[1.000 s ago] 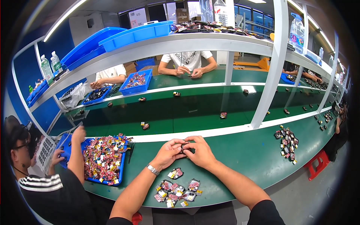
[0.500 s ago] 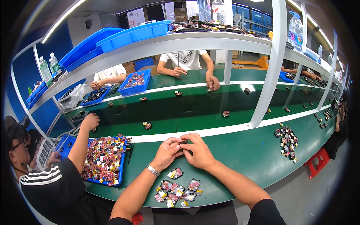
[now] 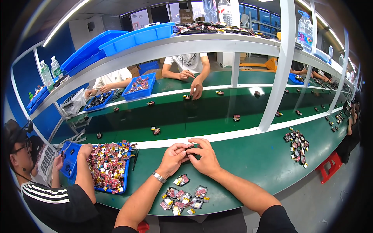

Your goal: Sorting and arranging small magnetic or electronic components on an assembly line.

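Step in hand, by the look of it: assembly of one small dark part (image 3: 190,148) (detail too small to tell) above the green tabletop (image 3: 248,163). At far left: co-worker's blue tray (image 3: 74,155) of mixed pieces. Left hand (image 3: 173,158): fingers curled narrow, tips pinching the part. Right hand (image 3: 204,156): likewise closed on the same part, thumb underneath. Below the hands: cluster of small packets (image 3: 183,196). Next move probably calls for firm, aligned pressure from both thumbs.
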`<state>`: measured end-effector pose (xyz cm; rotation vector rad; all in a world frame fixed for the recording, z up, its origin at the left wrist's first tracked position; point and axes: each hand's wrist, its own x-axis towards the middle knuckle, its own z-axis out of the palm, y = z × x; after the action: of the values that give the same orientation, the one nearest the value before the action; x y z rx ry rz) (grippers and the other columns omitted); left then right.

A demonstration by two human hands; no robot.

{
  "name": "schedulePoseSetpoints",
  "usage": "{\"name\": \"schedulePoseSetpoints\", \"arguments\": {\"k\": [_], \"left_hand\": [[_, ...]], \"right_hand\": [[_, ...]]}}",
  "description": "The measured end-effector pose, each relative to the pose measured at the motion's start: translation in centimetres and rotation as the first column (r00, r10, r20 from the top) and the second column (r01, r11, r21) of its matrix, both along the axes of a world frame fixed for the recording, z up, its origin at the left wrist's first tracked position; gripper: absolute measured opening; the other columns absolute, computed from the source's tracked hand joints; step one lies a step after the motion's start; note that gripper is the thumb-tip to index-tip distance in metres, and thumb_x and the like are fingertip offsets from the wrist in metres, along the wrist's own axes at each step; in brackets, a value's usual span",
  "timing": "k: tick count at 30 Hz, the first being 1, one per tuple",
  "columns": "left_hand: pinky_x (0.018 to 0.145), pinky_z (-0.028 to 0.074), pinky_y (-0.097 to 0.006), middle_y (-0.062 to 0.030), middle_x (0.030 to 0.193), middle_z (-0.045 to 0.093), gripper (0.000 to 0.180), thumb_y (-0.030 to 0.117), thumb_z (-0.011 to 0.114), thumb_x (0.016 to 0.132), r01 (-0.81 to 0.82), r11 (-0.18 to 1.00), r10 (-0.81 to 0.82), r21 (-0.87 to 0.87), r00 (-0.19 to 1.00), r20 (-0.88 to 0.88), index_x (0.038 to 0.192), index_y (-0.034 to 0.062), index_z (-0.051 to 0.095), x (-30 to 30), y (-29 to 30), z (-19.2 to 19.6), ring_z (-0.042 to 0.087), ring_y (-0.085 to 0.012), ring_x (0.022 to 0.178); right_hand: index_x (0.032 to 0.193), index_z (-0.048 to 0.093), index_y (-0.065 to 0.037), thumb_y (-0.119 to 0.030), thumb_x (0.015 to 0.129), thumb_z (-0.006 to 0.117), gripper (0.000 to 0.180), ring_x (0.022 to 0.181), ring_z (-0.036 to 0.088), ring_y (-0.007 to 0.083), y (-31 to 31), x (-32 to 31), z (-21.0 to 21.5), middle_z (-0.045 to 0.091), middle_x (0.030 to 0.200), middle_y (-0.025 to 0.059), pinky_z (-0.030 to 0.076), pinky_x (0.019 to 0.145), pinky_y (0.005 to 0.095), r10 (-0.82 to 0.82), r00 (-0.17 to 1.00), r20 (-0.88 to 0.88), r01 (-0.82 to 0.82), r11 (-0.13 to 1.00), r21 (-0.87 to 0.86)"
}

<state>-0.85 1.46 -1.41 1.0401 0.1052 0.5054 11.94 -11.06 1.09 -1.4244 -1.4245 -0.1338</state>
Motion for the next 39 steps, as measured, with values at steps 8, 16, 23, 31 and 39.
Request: {"name": "schedulePoseSetpoints", "arguments": {"k": [8, 16, 23, 31, 39], "left_hand": [[0.095, 0.053, -0.039, -0.0168, 0.132, 0.056, 0.020, 0.003, 0.054, 0.096, -0.024, 1.000, 0.023, 0.012, 0.998, 0.050, 0.116, 0.0021, 0.052, 0.0, 0.0, 0.0, 0.060, -0.0238, 0.115], [0.095, 0.053, -0.039, -0.0169, 0.132, 0.056, 0.021, 0.003, 0.056, 0.095, -0.003, 1.000, 0.004, -0.003, 0.997, 0.082, 0.115, 0.0024, 0.052, 0.0, 0.0, -0.2, 0.060, -0.0243, 0.114], [0.094, 0.053, -0.038, -0.0162, 0.132, 0.056, 0.021, 0.003, 0.056, 0.095, -0.053, 0.998, 0.052, 0.016, 0.996, 0.070, 0.116, 0.0018, 0.053, 0.1, -0.3, 0.1, 0.061, -0.0236, 0.114], [0.095, 0.054, -0.038, -0.0149, 0.131, 0.056, 0.023, 0.003, 0.055, 0.096, -0.108, 0.994, 0.107, 0.009, 0.993, 0.047, 0.119, 0.0017, 0.051, 0.3, -0.7, 0.0, 0.059, -0.0223, 0.115], [0.094, 0.054, -0.037, -0.0123, 0.126, 0.059, 0.024, 0.003, 0.053, 0.097, -0.079, 0.997, 0.080, -0.013, 0.995, 0.056, 0.121, 0.0020, 0.050, 0.3, -0.5, 0.3, 0.060, -0.0196, 0.112]], "right_hand": [[0.088, 0.071, -0.007, -0.002, 0.071, 0.071, 0.018, 0.118, 0.052, 0.0315, -0.4, -0.1, 1.4, 0.060, 0.121, 0.0100, 0.045, 0.098, 0.0411, -0.014, 0.994, 0.110, 0.007, 0.998, 0.066], [0.087, 0.072, -0.008, -0.002, 0.070, 0.071, 0.018, 0.117, 0.053, 0.0304, -0.2, -0.1, 0.8, 0.062, 0.118, 0.0085, 0.046, 0.098, 0.0405, -0.030, 0.998, 0.062, 0.025, 0.996, 0.081], [0.089, 0.072, -0.008, -0.002, 0.072, 0.070, 0.018, 0.117, 0.053, 0.0298, 0.1, 0.0, 0.5, 0.062, 0.122, 0.0080, 0.047, 0.096, 0.0398, 0.010, 0.999, -0.042, -0.007, 0.998, 0.065], [0.094, 0.071, -0.008, -0.002, 0.075, 0.068, 0.020, 0.118, 0.053, 0.0312, -0.1, 0.0, 0.9, 0.060, 0.125, 0.0086, 0.046, 0.097, 0.0407, 0.032, 0.999, 0.029, -0.033, 0.999, 0.038], [0.093, 0.067, -0.004, 0.002, 0.073, 0.072, 0.021, 0.097, 0.061, 0.0282, -0.1, 0.1, 1.2, 0.061, 0.106, 0.0105, 0.054, 0.077, 0.0345, -0.026, 0.986, 0.166, 0.009, 0.995, 0.103]]}}
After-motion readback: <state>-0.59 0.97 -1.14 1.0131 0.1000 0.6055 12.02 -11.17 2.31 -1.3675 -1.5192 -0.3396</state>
